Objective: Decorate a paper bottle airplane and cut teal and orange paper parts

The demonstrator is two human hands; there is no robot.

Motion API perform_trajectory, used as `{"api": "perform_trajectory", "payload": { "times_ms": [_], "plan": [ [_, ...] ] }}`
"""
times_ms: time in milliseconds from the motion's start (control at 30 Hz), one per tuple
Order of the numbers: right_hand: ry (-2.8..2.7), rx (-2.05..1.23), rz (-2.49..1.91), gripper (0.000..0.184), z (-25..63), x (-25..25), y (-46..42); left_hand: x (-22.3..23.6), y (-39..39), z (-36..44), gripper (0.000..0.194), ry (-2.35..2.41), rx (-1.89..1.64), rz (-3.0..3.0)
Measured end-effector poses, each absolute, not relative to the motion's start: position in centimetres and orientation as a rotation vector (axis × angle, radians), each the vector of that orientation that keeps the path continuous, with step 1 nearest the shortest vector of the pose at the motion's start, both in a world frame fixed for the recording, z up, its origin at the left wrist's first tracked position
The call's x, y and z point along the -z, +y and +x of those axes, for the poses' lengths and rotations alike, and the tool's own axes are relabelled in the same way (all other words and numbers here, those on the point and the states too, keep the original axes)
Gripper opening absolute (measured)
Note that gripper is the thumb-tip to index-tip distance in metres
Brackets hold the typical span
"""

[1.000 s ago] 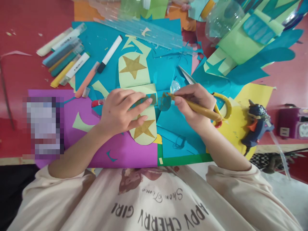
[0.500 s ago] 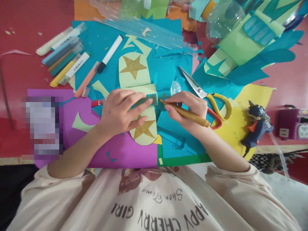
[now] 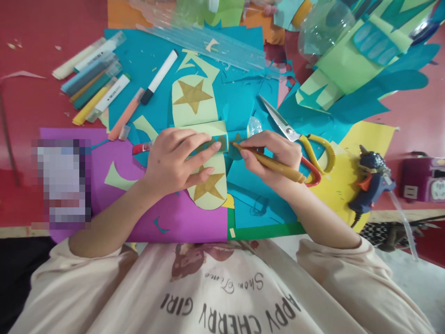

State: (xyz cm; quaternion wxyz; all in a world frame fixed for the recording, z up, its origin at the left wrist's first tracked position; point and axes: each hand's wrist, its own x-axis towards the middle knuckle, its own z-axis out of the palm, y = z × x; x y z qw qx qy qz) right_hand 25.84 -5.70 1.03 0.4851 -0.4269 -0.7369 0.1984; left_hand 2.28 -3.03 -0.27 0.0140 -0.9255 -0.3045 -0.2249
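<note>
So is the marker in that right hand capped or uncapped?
Uncapped: the mustard marker shows its bare narrow tip just beyond the right hand.

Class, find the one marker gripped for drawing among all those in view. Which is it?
The mustard-coloured marker, slanting through the right hand; the other markers, at upper left, lie loose with no hand on them.

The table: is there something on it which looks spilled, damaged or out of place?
No spill or clear damage shows. Loose paper scraps on the purple paper look like uncleared leftovers, and the scissors lie untidily close to the right hand.
</note>
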Motion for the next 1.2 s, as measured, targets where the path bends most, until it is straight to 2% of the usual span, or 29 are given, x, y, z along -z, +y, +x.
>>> {"api": "perform_trajectory", "payload": {
  "times_ms": [567,733,1000,1200],
  "plan": [
    [-1.819,-0.488,-1.063,0.009,25.96,-1.17,-5.77,0.67,-2.97,2.12,0.043,-0.909,0.714,-2.87],
    [-1.815,-0.487,-1.05,0.009,26.03,-1.19,-5.82,0.49,-2.92,2.2,0.042,-0.81,0.813,-2.802],
    [-1.801,-0.509,-1.066,0.009,26.15,-1.08,-5.85,0.4,-3.03,2.26,0.048,-0.923,0.64,-2.828],
    [-1.787,-0.521,-1.082,0.011,26.09,-1.07,-5.84,0.48,-2.9,2.12,0.043,-0.856,0.757,-2.867]
  ]
}}
